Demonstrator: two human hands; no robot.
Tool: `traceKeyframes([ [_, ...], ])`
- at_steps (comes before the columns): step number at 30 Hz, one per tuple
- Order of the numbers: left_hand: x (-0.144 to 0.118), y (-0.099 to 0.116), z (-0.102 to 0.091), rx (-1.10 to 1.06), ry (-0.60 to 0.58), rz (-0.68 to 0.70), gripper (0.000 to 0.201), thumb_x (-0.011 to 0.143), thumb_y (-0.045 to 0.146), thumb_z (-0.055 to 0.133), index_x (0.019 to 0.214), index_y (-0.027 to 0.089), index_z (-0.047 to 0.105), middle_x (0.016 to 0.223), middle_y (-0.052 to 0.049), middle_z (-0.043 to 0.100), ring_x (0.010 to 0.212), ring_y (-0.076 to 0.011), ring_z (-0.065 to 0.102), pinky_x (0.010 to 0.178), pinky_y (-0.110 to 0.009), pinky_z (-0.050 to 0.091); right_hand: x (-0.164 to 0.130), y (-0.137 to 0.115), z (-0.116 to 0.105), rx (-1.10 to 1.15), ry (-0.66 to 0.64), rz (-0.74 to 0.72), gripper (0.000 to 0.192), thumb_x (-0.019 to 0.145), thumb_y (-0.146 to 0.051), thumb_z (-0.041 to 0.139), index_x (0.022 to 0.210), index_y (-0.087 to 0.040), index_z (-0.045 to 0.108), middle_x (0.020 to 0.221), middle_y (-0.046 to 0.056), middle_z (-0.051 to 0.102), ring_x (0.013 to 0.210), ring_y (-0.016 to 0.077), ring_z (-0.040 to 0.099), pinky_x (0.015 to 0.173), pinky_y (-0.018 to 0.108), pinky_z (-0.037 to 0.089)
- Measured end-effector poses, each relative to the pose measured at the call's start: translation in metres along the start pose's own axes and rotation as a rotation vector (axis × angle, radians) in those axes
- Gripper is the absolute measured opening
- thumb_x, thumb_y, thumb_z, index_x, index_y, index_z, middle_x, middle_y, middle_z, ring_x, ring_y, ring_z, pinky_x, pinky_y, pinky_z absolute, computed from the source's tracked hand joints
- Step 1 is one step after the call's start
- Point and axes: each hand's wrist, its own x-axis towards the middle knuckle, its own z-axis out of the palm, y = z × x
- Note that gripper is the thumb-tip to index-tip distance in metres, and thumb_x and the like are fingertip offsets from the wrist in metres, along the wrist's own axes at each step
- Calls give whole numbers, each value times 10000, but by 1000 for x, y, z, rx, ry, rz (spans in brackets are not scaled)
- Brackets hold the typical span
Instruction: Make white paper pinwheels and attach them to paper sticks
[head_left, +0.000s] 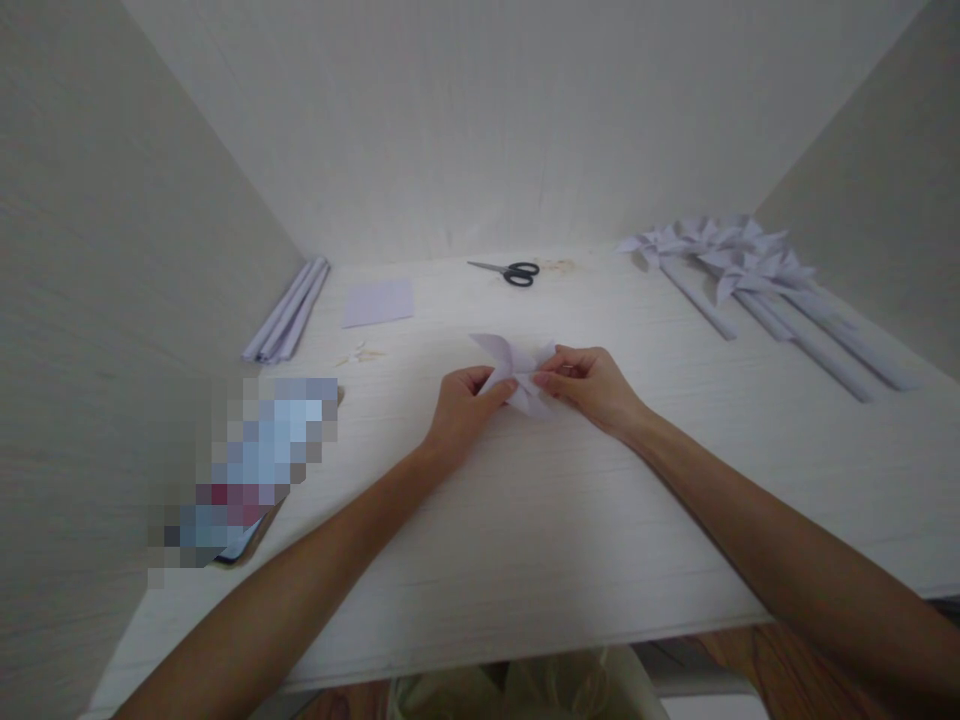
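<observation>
A white paper pinwheel (495, 350) with curled blades is held above the middle of the table. My left hand (466, 405) pinches its left side, thumb in front near the centre. From the right, my right hand (592, 385) grips the pinwheel's other side between thumb and fingers. Parts of the blades are hidden behind my fingers. No stick shows on this pinwheel.
Scissors (510, 270) and a paper sheet (379, 302) lie at the back. Rolled paper sticks (289, 310) and small thin sticks (361, 353) are left; finished pinwheels (757, 270) pile up right. A blurred-out phone-like device (255, 480) stands front left. Walls enclose the white table (525, 560).
</observation>
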Motion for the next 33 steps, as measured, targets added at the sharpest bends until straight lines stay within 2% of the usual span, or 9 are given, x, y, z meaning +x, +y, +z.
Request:
traceKeyframes([
  [12, 0, 3, 1, 28, 1, -4, 189, 631, 304, 582, 677, 131, 645, 623, 9, 601, 556, -96, 512, 544, -211, 388, -1, -6, 6, -57, 57, 51, 219, 560, -316, 701, 568, -124, 598, 478, -34, 502, 415, 51, 392, 400, 210, 240],
  [21, -1, 4, 1, 26, 1, 4, 198, 639, 299, 574, 711, 131, 651, 669, -2, 621, 596, -106, 532, 596, -226, 407, -1, -3, 5, 119, -23, 98, 197, 612, -310, 665, 577, -137, 578, 467, -39, 487, 436, 52, 394, 426, 210, 258],
  [27, 0, 3, 0, 30, -9, 35, 196, 646, 303, 564, 685, 126, 637, 633, 4, 597, 585, -106, 522, 602, -233, 407, 0, -7, 7, 238, 1, 97, 201, 580, -283, 687, 568, -150, 538, 477, -49, 497, 425, 50, 417, 437, 204, 301],
  [33, 0, 3, 1, 37, 11, 13, 205, 635, 317, 575, 675, 126, 637, 613, 9, 586, 554, -98, 507, 570, -225, 398, -2, -6, 5, 140, -13, 82, 198, 571, -272, 697, 593, -147, 545, 489, -42, 514, 442, 58, 434, 439, 205, 300],
])
